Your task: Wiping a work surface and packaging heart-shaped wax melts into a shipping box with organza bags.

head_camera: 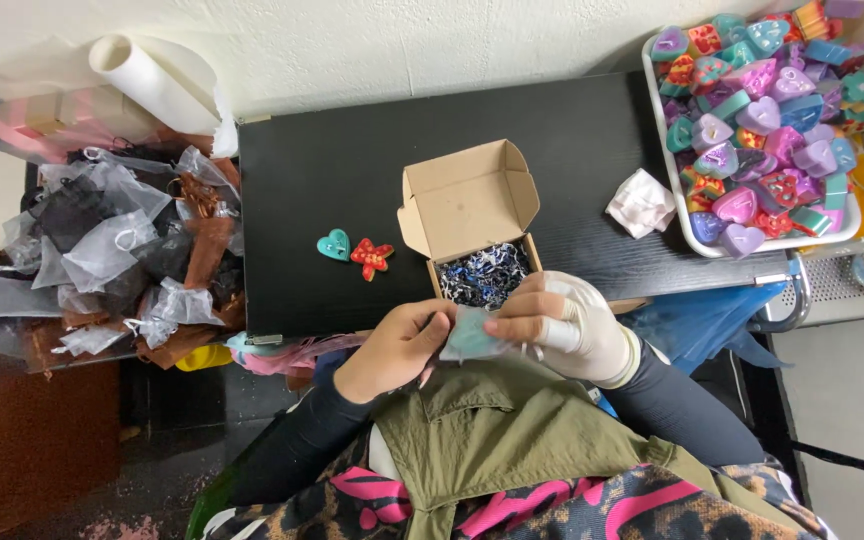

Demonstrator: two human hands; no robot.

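Observation:
My left hand (399, 343) and my right hand (557, 322), which wears a white glove, meet over my lap at the near edge of the black table (332, 160). Together they pinch a small sheer pouch (473, 337) with a teal piece inside. Just beyond my fingers an open cardboard box (467, 205) holds shredded dark and white paper filling (485, 275). A teal heart candle (333, 244) and a red butterfly-shaped candle (371, 257) lie on the table to the left of the box.
A white tray (764, 245) heaped with several coloured heart candles stands at the right end. A crumpled white cloth (640, 203) lies beside it. A pile of sheer pouches (112, 250) and a paper roll (147, 80) sit on the left.

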